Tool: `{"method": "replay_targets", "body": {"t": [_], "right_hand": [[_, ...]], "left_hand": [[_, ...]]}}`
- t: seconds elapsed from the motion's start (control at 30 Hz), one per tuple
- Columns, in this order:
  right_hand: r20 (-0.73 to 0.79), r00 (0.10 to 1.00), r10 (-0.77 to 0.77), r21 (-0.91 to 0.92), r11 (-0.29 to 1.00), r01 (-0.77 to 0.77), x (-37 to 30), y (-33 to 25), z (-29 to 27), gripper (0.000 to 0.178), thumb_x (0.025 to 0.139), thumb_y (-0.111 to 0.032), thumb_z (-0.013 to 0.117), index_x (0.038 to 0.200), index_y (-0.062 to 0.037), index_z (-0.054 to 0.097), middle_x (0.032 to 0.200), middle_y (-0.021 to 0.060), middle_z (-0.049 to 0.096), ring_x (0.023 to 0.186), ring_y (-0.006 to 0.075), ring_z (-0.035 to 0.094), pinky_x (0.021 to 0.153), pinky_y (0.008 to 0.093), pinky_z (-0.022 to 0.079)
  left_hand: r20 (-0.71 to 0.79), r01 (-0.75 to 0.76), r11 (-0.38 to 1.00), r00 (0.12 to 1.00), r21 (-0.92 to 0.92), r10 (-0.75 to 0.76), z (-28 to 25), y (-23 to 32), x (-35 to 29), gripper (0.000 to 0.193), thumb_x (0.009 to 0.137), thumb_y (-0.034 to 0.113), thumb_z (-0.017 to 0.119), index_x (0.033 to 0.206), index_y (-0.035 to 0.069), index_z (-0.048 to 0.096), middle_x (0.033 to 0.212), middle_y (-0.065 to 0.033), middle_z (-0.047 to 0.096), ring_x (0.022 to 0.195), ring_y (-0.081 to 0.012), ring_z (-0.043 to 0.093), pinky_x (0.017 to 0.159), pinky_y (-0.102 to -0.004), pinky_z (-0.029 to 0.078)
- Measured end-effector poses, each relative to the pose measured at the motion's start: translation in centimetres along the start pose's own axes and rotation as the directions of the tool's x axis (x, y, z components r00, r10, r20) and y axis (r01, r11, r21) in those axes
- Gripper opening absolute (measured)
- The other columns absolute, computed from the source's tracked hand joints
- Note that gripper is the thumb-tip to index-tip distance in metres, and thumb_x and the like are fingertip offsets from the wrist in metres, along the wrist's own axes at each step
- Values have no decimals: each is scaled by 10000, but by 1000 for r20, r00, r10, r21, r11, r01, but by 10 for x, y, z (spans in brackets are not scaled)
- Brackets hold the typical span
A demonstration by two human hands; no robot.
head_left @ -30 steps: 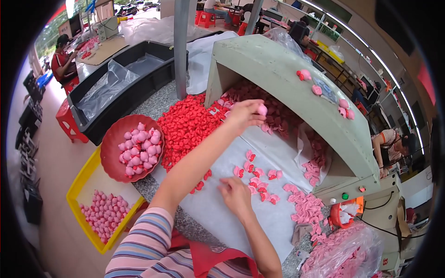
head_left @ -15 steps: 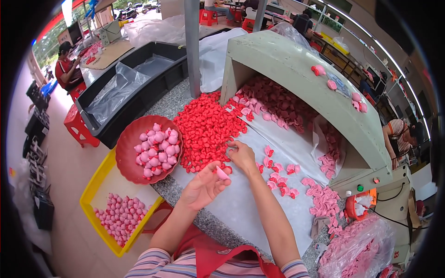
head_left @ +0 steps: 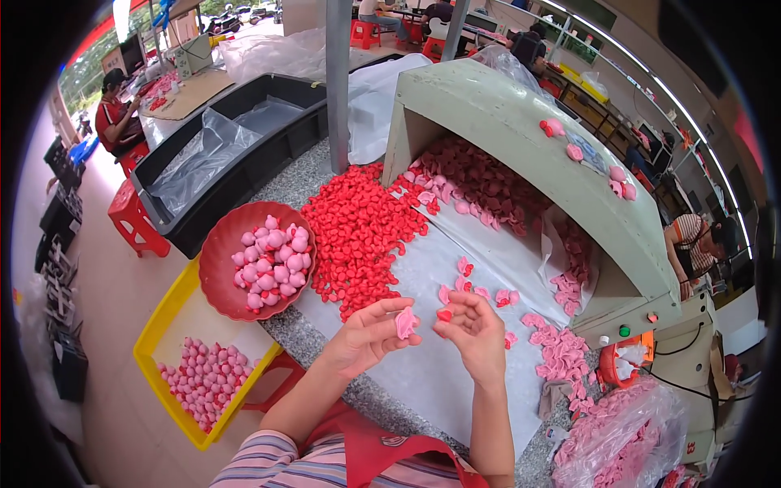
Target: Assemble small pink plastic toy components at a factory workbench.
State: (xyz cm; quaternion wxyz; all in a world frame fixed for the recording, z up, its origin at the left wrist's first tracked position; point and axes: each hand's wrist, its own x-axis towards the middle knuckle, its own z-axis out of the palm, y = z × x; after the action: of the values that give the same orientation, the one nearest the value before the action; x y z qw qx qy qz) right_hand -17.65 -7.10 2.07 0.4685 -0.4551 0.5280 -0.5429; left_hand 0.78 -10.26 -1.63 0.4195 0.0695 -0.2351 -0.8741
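Note:
My left hand (head_left: pixel 366 337) is closed on a small pink soft-looking piece (head_left: pixel 405 322), pinched between thumb and fingers. Just to its right, my right hand (head_left: pixel 477 335) pinches a small glossy red piece (head_left: pixel 444 315) at its fingertips. The two pieces face each other a short gap apart, above a white sheet (head_left: pixel 415 398). Beyond my left hand spreads a heap of similar red pieces (head_left: pixel 350 236). Past my right hand lie a few pink pieces with red parts (head_left: pixel 504 298), and a pile of loose pink pieces (head_left: pixel 561 350) is further right.
A red scalloped bowl (head_left: pixel 213 281) holds round pink items, above a yellow tray (head_left: pixel 154 325) with more. A black bin (head_left: pixel 154 207) stands far left beside a metal post (head_left: pixel 338 89). A pale arched machine housing (head_left: pixel 521 106) covers pink pieces at the right. Other people sit further off.
My right hand has come back from the edge of the red heap, moving right and nearer, with a red piece in it. My left hand has turned the pink piece toward it.

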Motion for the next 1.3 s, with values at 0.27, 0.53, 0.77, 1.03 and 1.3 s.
{"method": "replay_targets", "body": {"t": [0.27, 0.53, 0.77, 1.03, 1.3], "right_hand": [[114, 919, -376, -358, 848, 391, -30, -29, -2, 262, 683, 61, 682, 932, -7, 640, 859, 53, 596, 714, 107, 569, 630, 217, 477], [138, 909, -392, -607, 692, 390, -43, -36, 3, 309, 657, 3, 722, 952, -42, 644, 838, 58, 587, 693, 122, 571, 581, 234, 469], [18, 949, -314, -573, 775, 268, -41, -20, -7, 280, 642, -90, 752, 890, -47, 628, 830, 45, 591, 670, 136, 581, 558, 250, 471], [-60, 931, -361, -640, 729, 242, -48, -25, 3, 264, 621, -67, 767, 848, -37, 635, 747, 45, 579, 633, 129, 561, 585, 234, 466], [16, 931, -364, -619, 727, 296, -39, -24, -8, 252, 616, -57, 758, 819, -32, 612, 760, 61, 575, 639, 159, 577, 590, 253, 478]], "left_hand": [[-94, -6, 946, 995, 323, 38, 20, -10, 3, 306, 906, 143, 492, 1180, 5, 508, 1007, -91, 606, 869, -169, 617, 760, -259, 514], [-194, 112, 924, 980, 366, -42, 22, -19, 3, 255, 912, 147, 480, 1086, -27, 546, 925, -107, 627, 812, -177, 638, 717, -295, 546], [-67, 13, 794, 997, 608, 35, 36, -23, 7, 205, 837, 51, 581, 1019, -41, 561, 925, -121, 626, 883, -197, 622, 776, -305, 523], [-106, -79, 813, 980, 577, 170, 36, -36, 7, 199, 817, -18, 572, 1012, -55, 553, 928, -128, 614, 863, -179, 610, 754, -303, 528], [-150, -12, 838, 982, 545, 111, 33, -43, 17, 150, 837, -11, 551, 983, -47, 548, 913, -131, 613, 857, -178, 609, 736, -298, 531]]}}
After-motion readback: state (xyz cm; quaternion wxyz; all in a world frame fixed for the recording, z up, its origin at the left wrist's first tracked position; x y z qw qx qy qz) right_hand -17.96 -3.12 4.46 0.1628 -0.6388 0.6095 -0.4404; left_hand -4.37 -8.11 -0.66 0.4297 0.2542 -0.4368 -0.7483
